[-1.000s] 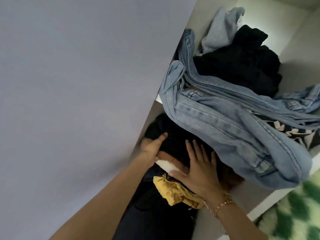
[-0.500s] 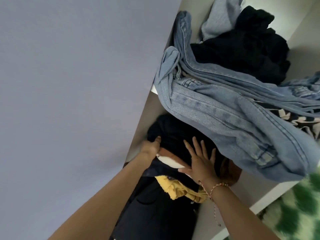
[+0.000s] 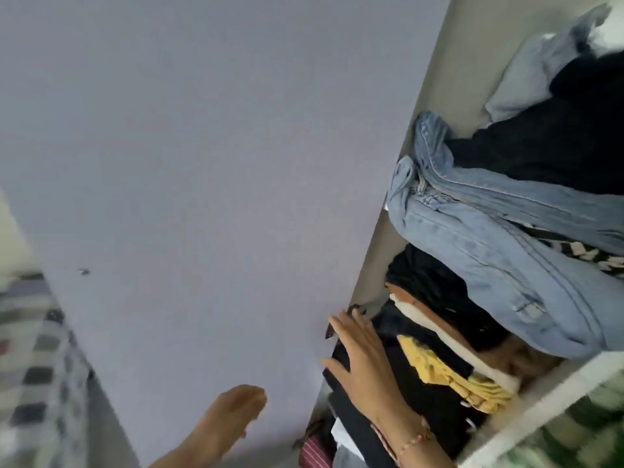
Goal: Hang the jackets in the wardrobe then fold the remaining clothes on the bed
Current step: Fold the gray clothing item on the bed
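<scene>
My right hand rests flat, fingers straight, on a black garment in a stack on the lower wardrobe shelf. A yellow garment and white and brown folded pieces lie in the same stack. My left hand hangs in front of the wardrobe door, blurred, fingers loosely curled, holding nothing. Light blue denim droops off the upper shelf over the lower stack. Black clothes are piled behind it.
The big lilac-grey wardrobe door fills the left and middle of the view. A white shelf edge runs along the lower right, with green and white checked fabric below it. A grey checked bed cover shows at the far left.
My left hand has left the shelf stack and dropped down left, in front of the door. My right hand slid left onto the black garment. The view swung left and now shows the bed cover.
</scene>
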The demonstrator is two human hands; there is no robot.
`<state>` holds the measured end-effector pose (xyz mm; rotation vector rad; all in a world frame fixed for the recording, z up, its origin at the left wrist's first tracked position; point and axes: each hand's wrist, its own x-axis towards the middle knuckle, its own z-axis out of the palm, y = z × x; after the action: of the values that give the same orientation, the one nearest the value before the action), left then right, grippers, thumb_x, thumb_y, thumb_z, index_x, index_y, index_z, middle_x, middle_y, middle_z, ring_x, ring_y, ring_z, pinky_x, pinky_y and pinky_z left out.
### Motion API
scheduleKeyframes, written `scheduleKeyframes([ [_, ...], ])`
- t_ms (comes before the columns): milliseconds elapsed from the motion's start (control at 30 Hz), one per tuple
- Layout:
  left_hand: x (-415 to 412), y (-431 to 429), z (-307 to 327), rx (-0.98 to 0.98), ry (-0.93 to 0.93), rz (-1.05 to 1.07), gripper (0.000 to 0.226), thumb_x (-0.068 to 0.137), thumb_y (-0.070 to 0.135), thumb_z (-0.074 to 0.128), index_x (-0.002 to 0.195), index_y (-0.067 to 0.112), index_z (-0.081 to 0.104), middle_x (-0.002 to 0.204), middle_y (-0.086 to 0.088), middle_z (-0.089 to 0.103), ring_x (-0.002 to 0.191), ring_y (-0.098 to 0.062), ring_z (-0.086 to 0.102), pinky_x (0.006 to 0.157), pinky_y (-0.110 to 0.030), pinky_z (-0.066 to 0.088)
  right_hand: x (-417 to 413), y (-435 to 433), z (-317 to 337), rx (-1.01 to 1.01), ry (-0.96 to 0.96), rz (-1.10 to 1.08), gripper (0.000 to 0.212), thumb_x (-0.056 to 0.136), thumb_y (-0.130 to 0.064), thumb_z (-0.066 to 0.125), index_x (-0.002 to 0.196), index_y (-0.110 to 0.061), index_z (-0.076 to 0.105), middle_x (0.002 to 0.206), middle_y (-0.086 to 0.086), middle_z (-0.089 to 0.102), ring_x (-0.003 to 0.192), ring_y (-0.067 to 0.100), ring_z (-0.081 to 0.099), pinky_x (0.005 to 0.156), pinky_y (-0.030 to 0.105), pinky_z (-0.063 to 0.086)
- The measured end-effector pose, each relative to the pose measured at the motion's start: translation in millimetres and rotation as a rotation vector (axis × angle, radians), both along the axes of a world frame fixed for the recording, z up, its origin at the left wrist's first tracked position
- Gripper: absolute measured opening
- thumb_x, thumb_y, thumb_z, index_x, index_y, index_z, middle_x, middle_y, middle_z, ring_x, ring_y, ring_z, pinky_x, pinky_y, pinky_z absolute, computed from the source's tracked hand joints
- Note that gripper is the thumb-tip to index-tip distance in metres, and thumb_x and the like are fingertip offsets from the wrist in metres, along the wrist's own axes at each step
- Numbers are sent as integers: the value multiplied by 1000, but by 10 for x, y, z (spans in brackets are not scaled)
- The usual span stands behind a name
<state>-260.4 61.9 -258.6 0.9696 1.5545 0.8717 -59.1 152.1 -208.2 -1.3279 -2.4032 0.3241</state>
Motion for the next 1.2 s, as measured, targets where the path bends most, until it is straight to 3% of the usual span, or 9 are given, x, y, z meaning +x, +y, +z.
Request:
scheduleKeyframes([
  [200,-846,-1518,181,-80,3,517,8,89,11,60,85,15,65,84,-8,64,76,-17,56,57,-22,43,-1010,-538,-20,2,31,304,81,85,-73,22,138,-17,45,135,-1,53,129,10,40,102,28,40],
  [300,-1179,-2516,160,-105,13,799,4,87,16,65,83,16,67,78,-2,64,77,-16,57,58,-19,45,-1766,-1105,-72,-256,-45,524,125,46,-97,-9,145,-31,27,131,-10,53,116,7,52,93,15,36],
  [467,-1426,-4072,-249,-238,-109,1206,12,92,20,57,86,12,63,84,-9,57,70,-16,51,53,-21,39,-2889,-2402,-525,-453,-201,869,117,22,-100,-12,129,-67,21,110,-28,50,110,-1,54,77,6,32],
  [534,-1260,-4795,-438,-273,-133,1384,11,92,19,56,86,13,63,84,-7,60,70,-16,52,52,-20,41,-3233,-3121,-859,-568,-367,1067,123,26,-100,-5,135,-53,27,118,-21,52,114,1,52,85,10,36],
  [601,-1078,-5277,-565,-309,-155,1517,8,87,19,62,80,16,65,80,-6,63,71,-16,54,55,-23,41,-3352,-3644,-1061,-673,-512,1156,104,52,-96,25,141,-41,27,124,-12,51,116,4,49,94,19,37],
  [701,-701,-5990,-801,-394,-137,1666,12,79,11,66,70,18,64,62,3,61,60,-8,56,56,-21,44,-3409,-4428,-1321,-740,-644,1255,54,91,-46,50,141,-36,32,115,-9,50,110,6,50,95,19,37],
  [834,-497,-6498,-931,-496,-119,1715,18,88,3,57,79,18,62,83,0,62,79,-10,58,70,-19,46,-3498,-4988,-1506,-758,-724,1348,41,93,-39,51,132,-28,45,112,-6,57,103,7,54,89,18,42],
  [1034,-497,-7028,-1007,-572,-158,1769,14,79,30,53,91,24,58,94,1,60,71,-4,52,56,-13,40,-3717,-5669,-1779,-814,-794,1289,15,93,-31,54,107,-27,52,92,-9,57,91,8,55,73,14,42],
  [1201,-645,-7334,-1174,-565,-183,1764,15,91,11,48,102,19,56,102,0,60,80,-3,56,63,-15,42,-3807,-6243,-2212,-1052,-765,1048,8,93,-18,53,97,-14,58,88,4,64,72,12,56,59,19,41],
])
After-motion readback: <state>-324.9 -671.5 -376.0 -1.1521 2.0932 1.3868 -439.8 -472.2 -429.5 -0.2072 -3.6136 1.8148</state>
